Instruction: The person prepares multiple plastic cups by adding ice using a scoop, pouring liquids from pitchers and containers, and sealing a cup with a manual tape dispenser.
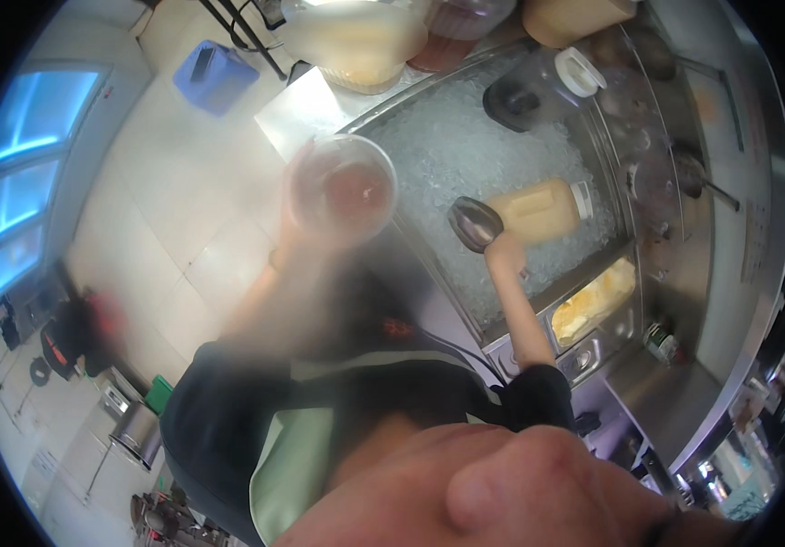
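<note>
At the ice bin's left edge, my left hand (291,220) is wrapped round a clear plastic cup (344,188) with some pinkish-red content low inside; haze blurs the fingers. My right hand (506,254) grips a metal ice scoop (476,224) over the crushed ice (433,164) that fills a steel bin. Beside the scoop, a plastic jug of pale yellow liquid (536,210) with a white cap lies on the ice. Farther up the bin, a jug with dark contents (522,96) and a white lid rests tilted. Whether the scoop holds ice, I cannot tell.
Several large containers, one with pale yellow contents (365,51), stand beyond the bin. A steel pan of yellowish-white food (594,301) sits at its near right. A blue container (216,76) is on the tiled floor. Glass-fronted lit units (40,130) line the left.
</note>
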### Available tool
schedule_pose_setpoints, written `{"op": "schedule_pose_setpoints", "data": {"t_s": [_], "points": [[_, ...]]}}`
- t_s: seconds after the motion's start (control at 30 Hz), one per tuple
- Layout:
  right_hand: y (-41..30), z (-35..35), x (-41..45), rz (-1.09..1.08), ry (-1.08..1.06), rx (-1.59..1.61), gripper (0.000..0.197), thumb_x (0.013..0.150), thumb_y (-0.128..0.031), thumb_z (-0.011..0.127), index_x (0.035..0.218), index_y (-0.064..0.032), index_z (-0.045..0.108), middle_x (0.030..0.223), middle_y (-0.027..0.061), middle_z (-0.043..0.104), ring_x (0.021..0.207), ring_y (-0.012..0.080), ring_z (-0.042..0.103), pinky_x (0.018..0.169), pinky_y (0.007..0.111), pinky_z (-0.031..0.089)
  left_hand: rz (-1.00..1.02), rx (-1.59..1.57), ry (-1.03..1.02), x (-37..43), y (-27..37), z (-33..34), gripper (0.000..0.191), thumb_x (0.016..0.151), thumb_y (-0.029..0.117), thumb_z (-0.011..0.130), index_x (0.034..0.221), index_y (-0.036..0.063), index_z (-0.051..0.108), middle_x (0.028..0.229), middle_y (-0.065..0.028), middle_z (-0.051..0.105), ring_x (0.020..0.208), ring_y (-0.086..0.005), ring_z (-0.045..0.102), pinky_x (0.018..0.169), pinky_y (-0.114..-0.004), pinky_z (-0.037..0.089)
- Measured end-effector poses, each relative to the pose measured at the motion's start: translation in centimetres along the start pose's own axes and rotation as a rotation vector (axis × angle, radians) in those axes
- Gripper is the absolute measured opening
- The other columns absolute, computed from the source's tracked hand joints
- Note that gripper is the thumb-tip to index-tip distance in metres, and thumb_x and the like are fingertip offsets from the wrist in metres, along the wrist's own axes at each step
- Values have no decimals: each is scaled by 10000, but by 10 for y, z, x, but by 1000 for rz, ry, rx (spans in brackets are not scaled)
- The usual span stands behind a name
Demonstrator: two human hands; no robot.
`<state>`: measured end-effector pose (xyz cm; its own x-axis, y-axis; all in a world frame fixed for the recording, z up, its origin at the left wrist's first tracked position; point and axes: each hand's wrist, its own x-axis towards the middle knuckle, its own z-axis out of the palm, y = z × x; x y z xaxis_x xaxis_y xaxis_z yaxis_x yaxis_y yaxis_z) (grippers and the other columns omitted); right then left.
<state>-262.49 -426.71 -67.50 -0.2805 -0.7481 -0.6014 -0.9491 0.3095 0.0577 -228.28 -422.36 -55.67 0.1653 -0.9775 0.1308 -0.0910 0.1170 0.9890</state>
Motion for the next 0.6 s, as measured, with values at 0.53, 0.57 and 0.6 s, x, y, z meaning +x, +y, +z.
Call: {"op": "schedule_pose_setpoints", "data": {"t_s": [0.53, 0.57, 0.6], "points": [[-88, 87, 72, -474, 256, 566, 366, 858, -372, 507, 830, -21, 610, 745, 229, 605, 721, 425, 586, 639, 496, 447, 170, 325, -167, 39, 10, -15, 1187, 460, 172, 913, 1375, 47, 166, 1349, -172, 346, 1250, -314, 401, 1028, -474, 368], [-73, 72, 66, -464, 271, 561, 366, 858, -372, 507, 830, -21, 610, 745, 229, 605, 721, 425, 586, 639, 496, 447, 192, 326, -166, 43, 14, -11, 1183, 458, 174, 914, 1372, 49, 173, 1347, -169, 347, 1248, -306, 404, 1031, -468, 366], [-57, 54, 60, -480, 305, 565, 368, 864, -376, 503, 837, -25, 609, 730, 227, 596, 705, 422, 579, 628, 489, 442, 212, 328, -169, 49, 16, -7, 1180, 456, 176, 915, 1370, 52, 180, 1346, -167, 348, 1247, -299, 407, 1034, -461, 363]]}}
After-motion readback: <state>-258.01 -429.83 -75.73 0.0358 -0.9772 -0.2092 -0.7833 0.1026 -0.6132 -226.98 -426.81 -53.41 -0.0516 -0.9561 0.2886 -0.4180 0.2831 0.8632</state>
